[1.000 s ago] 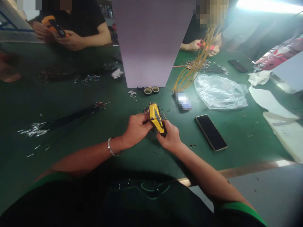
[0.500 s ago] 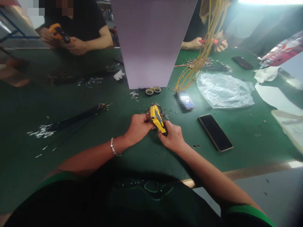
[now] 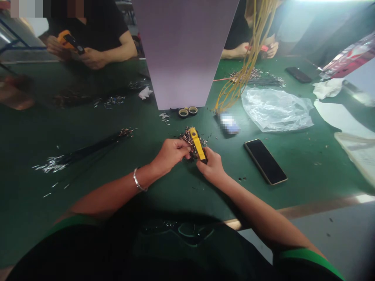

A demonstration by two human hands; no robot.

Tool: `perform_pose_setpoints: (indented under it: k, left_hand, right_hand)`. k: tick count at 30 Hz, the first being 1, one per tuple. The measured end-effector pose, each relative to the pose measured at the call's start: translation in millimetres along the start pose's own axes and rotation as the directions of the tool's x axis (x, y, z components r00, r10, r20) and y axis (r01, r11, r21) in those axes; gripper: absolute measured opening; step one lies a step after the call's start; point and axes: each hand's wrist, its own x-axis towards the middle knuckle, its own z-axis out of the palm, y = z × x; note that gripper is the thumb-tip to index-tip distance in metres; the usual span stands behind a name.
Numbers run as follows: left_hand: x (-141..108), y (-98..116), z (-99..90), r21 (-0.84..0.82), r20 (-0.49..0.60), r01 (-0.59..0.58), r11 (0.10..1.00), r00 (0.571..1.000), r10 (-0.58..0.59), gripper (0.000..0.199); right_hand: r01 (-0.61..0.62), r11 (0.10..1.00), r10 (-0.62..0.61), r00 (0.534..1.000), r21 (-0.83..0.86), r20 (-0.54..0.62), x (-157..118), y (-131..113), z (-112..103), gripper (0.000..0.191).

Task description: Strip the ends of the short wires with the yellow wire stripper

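My right hand (image 3: 210, 162) is wrapped round the lower end of a yellow tool (image 3: 197, 143) with dark handles. The tool's head stands over a heap of small dark and copper-coloured pieces (image 3: 185, 136). Left of the tool, my left hand (image 3: 175, 151) has its thumb and fingers pinched together at the heap's edge; what they hold, if anything, is too small to make out. A silver bracelet circles my left wrist.
Wire bundles (image 3: 88, 150) lie at left. Two tape rolls (image 3: 188, 112) sit below an upright panel (image 3: 184, 50). At right are a phone (image 3: 266, 162), a plastic bag (image 3: 277, 109) and hanging yellow wires (image 3: 252, 66). Two people work across the green table (image 3: 175, 199).
The yellow tool has turned in my right hand and now shows its narrow side. My left hand has moved slightly away from the tool, leaving a gap. The whole view has shifted a little.
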Motion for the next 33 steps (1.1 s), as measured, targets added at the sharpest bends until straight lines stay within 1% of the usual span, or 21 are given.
perform_pose_setpoints:
  k: [2, 4, 6, 13, 16, 19, 20, 22, 24, 26, 29, 33]
  left_hand:
    - [1, 1, 0.2, 0.007, -0.01, 0.046, 0.999, 0.999, -0.046, 0.016]
    - [1, 1, 0.8, 0.004, -0.032, 0.067, 0.998, 0.997, -0.067, 0.014]
    - [1, 2, 1.2, -0.001, -0.051, 0.072, 0.997, 0.996, -0.072, 0.013]
    - [8, -1, -3.3, -0.006, -0.06, 0.062, 0.998, 0.996, -0.063, 0.012]
    - [12, -1, -6.7, -0.019, -0.085, 0.061, 0.998, 0.994, -0.062, 0.008]
    - [16, 1, -12.4, -0.004, -0.122, 0.023, 1.0, 0.992, -0.023, 0.007]
    - [17, 3, -15.3, 0.011, -0.124, 0.002, 1.0, 0.992, -0.001, 0.008]
    - [19, 8, -22.4, 0.049, -0.104, -0.036, 0.998, 0.994, 0.041, 0.009]
    - [20, 14, -30.6, 0.077, -0.076, -0.054, 0.996, 0.995, 0.059, 0.01]
    - [21, 20, -38.6, 0.072, -0.063, -0.057, 0.996, 0.996, 0.061, 0.01]
    - [21, 28, -48.2, 0.045, -0.055, -0.071, 0.997, 0.996, 0.073, 0.008]
    - [20, 33, -54.3, 0.049, -0.015, -0.084, 0.995, 0.996, 0.085, 0.008]
  right_hand:
    - [-0.045, 0.997, 0.045, 0.999, 0.056, 0.008, 1, 2, -2, 0.009]
    - [-0.085, 0.991, 0.084, 0.996, 0.108, 0.015, 3, 3, -3, 0.009]
    - [-0.112, 0.983, 0.11, 0.994, 0.143, 0.023, 4, 3, -3, 0.01]
    - [-0.171, 0.958, 0.161, 0.985, 0.229, 0.059, 6, 3, -1, 0.01]
    - [-0.239, 0.912, 0.213, 0.971, 0.333, 0.112, 7, 2, -2, 0.013]
    - [-0.318, 0.831, 0.257, 0.947, 0.457, 0.192, 10, -1, -10, 0.017]
    - [-0.327, 0.806, 0.249, 0.944, 0.494, 0.218, 12, -2, -15, 0.018]
    - [-0.335, 0.746, 0.19, 0.936, 0.576, 0.298, 14, -4, -24, 0.022]
    - [-0.341, 0.711, 0.103, 0.916, 0.615, 0.388, 16, -6, -33, 0.027]
    - [-0.363, 0.682, 0.041, 0.886, 0.635, 0.463, 17, -7, -38, 0.031]
    - [-0.41, 0.636, -0.004, 0.845, 0.654, 0.534, 15, -9, -41, 0.033]
    - [-0.46, 0.579, -0.026, 0.815, 0.674, 0.578, 12, -12, -40, 0.037]
